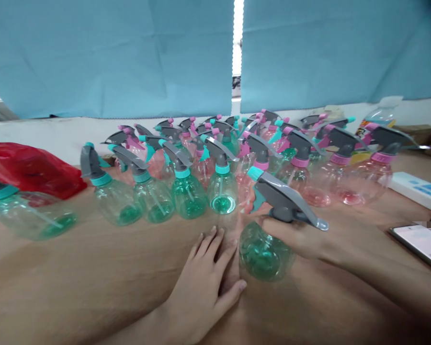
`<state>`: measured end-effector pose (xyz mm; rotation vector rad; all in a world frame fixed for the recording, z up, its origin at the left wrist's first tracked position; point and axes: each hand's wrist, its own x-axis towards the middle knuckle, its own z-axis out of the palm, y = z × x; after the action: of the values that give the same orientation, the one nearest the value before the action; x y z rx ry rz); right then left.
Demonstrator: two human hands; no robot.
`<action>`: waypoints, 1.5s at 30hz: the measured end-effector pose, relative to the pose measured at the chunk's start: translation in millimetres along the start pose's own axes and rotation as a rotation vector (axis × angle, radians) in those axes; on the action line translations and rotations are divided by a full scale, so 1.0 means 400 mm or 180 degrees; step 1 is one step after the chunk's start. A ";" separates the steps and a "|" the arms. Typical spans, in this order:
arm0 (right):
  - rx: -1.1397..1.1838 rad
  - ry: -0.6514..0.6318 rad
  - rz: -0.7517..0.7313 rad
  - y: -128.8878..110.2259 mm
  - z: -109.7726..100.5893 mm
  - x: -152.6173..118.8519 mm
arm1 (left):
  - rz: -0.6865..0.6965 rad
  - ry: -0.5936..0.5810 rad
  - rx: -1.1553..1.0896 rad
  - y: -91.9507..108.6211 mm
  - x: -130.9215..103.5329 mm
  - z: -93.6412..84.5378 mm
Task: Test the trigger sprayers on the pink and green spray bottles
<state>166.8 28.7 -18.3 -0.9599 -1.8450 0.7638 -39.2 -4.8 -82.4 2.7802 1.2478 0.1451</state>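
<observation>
My right hand is wrapped around the neck of a green spray bottle, just under its grey trigger head with a turquoise nozzle. The bottle's clear green body tilts slightly. Flat on the table lies my left hand, fingers apart and holding nothing, to the left of that bottle. Beyond my hands stands a row of similar green spray bottles, the closest with turquoise collars. Pink spray bottles with pink collars stand on the right and farther back among them.
A red plastic bag lies at the left behind another green spray bottle. On the right are a white power strip, a phone and a clear drink bottle. Blue cloth hangs behind the table.
</observation>
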 end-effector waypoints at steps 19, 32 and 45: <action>0.0275 0.0203 0.0076 0.017 0.025 0.003 | -0.0101 0.0315 -0.0693 0.001 -0.006 0.009; 0.0292 0.0204 -0.0004 -0.056 0.114 0.008 | -0.0324 0.0606 -0.1645 0.000 -0.046 -0.021; 0.0257 -0.0059 -0.0209 -0.118 0.335 0.044 | -0.0626 0.1444 -0.1366 -0.066 -0.224 -0.071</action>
<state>26.0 4.5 -27.8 -0.8395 -1.8383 0.8032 -121.4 -53.0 -61.9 2.3073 1.3658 0.9474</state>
